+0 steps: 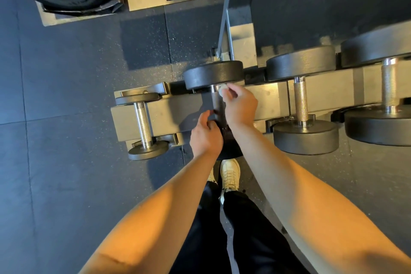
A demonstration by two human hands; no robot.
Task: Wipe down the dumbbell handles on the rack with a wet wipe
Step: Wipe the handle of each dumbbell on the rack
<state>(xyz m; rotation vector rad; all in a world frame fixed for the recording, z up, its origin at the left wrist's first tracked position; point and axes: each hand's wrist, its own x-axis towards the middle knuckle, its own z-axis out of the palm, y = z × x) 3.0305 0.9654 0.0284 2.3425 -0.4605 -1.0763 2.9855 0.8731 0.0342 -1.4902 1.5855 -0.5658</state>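
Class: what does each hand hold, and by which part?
The right hand pinches a white wipe at the far end of the dumbbell handle. The left hand curls by the handle's near end; whether it grips cannot be told.

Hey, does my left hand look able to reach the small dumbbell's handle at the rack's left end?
Probably yes: the left hand is close beside the small dumbbell's handle, which lies bare, nothing between. The wipe is in the right hand, though.
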